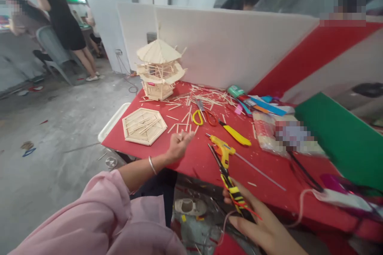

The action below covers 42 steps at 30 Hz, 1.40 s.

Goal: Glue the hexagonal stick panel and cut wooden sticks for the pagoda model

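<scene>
My left hand (178, 144) hovers over the red table (209, 159) with its fingers pinched on a thin wooden stick. A silver bangle is on that wrist, and a pink sleeve covers the arm. My right hand (263, 223) is at the table's near edge, gripping pliers (230, 185) with yellow and black striped handles, tips pointing up the table. A yellow glue gun (223, 149) lies just beyond the pliers. A hexagonal stick panel (144, 126) lies left of my left hand. A stick pagoda model (159, 69) stands at the far left corner.
Loose sticks (197, 101) litter the table. Yellow and red scissors (203, 116), a yellow utility knife (236, 133), a stick packet (269, 131) and coloured items lie to the right. A white partition (227, 44) backs the table. People stand at the far left.
</scene>
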Tool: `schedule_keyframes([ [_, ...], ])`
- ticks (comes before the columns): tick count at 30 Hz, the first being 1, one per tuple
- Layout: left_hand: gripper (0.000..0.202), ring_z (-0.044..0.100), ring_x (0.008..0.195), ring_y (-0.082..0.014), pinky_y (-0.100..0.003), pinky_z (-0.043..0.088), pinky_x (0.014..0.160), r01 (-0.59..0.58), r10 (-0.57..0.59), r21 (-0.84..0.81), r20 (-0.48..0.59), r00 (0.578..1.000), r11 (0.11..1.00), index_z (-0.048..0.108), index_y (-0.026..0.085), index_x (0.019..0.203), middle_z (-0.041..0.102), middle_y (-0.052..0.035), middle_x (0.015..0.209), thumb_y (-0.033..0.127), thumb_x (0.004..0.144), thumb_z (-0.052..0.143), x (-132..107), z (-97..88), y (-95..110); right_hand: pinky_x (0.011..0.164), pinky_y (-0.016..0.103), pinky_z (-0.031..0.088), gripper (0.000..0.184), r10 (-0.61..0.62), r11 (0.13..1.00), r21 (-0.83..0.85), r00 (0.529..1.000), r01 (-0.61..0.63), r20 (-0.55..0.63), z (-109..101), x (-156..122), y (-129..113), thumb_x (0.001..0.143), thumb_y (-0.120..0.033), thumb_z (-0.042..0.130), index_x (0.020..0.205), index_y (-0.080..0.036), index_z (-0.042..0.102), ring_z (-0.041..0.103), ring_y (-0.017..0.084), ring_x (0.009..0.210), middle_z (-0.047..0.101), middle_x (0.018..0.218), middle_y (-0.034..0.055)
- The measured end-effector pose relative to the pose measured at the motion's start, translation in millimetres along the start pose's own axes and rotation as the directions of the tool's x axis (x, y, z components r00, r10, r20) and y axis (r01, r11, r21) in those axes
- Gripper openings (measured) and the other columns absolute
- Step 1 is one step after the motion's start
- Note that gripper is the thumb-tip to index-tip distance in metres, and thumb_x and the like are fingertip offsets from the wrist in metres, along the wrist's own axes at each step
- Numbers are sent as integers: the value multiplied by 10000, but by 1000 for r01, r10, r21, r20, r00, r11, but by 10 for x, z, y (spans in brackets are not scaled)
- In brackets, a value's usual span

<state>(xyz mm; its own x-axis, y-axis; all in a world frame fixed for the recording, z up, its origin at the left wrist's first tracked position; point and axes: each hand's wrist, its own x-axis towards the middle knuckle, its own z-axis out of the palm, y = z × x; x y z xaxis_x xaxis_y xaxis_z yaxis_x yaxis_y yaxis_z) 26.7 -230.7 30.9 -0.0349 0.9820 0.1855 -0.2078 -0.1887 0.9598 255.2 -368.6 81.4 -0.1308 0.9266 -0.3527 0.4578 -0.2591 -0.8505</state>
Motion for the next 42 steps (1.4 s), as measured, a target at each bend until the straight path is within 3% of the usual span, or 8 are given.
schedule_keyframes([
  [3,771,144,469,-44,-262,118,466,115,-122,82,76,990,990,229,213,462,182,76,466,893,664,531,-56,30,-133,1077,385,471,776,-60,991,-118,998,56,-29,-43,154,8,705,-423,602,1441,-192,516,619,322,1232,687,1277,117],
  [8,756,172,442,-49,-268,121,458,227,-228,45,16,974,973,256,228,477,218,72,443,927,650,487,-1,-5,-327,1064,397,491,876,-56,967,-249,998,59,18,-133,447,-126,557,-323,591,1418,-182,517,551,366,1320,645,1358,125],
  [15,711,206,441,-60,-275,147,452,205,-201,-59,67,977,977,287,226,500,257,65,453,864,756,468,43,-53,-594,1160,442,379,902,-93,946,-317,994,70,-56,-91,682,-297,594,-371,570,1461,-167,430,473,348,1393,558,1455,132],
  [21,707,200,481,-62,-270,120,478,173,-174,46,10,985,984,300,213,518,256,61,487,855,763,466,36,-25,-590,1158,471,367,831,-181,918,-375,978,129,-106,32,706,-297,635,-384,608,1429,-186,460,510,355,1350,541,1452,150],
  [28,713,189,480,-61,-260,132,470,198,-199,31,38,979,980,300,214,524,248,60,491,871,748,464,40,-21,-531,1048,432,479,736,-244,958,-149,970,244,21,139,723,-410,687,-459,660,1371,-230,516,630,324,1179,616,1349,121],
  [31,719,185,491,-61,-258,127,474,196,-196,10,-8,981,980,282,215,535,244,60,502,879,726,481,47,-7,-556,1055,439,474,753,-273,953,-113,958,282,94,161,708,-482,688,-436,672,1394,-241,496,620,323,1194,606,1369,120],
  [34,723,183,515,-63,-256,126,482,189,-188,4,-79,979,982,264,213,548,230,61,522,859,692,555,44,18,-574,1109,477,422,739,-252,933,-237,962,270,106,175,635,-527,692,-403,659,1384,-204,493,581,340,1251,611,1360,149],
  [42,725,174,496,-58,-253,123,470,175,-175,-17,-163,971,984,254,211,512,213,64,499,822,694,599,24,54,-488,1086,495,424,737,-313,718,-678,943,157,-112,180,388,-395,677,-309,560,1396,-185,462,554,343,1259,594,1342,150],
])
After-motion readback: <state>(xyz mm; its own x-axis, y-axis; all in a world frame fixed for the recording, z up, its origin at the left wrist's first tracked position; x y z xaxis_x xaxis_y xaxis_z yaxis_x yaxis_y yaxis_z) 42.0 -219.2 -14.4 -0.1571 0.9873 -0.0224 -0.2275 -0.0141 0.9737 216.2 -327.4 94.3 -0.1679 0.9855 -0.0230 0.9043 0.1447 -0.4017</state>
